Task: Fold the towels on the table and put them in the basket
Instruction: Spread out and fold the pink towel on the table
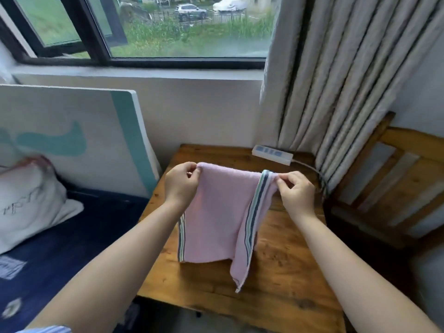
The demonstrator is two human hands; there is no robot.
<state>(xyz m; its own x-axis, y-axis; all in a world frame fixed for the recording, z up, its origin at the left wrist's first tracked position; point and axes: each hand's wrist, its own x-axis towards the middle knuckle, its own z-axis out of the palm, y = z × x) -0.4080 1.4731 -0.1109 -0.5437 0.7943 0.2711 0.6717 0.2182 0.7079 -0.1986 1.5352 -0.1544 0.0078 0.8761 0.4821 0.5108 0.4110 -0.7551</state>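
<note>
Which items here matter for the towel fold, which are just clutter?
Job:
- towel, pinched at its top corners
- left hand
- right hand
- table
No basket in view.

Clutter:
- power strip
- chair
- pillow
- curtain

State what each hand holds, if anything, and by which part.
Both hold the pink towel by its top edge: left hand pinches the plain corner, right hand the striped corner.

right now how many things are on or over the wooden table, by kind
pink towel: 1, held up over the table by the left hand and right hand
white power strip: 1
hands: 2
total: 4
no basket in view
</note>
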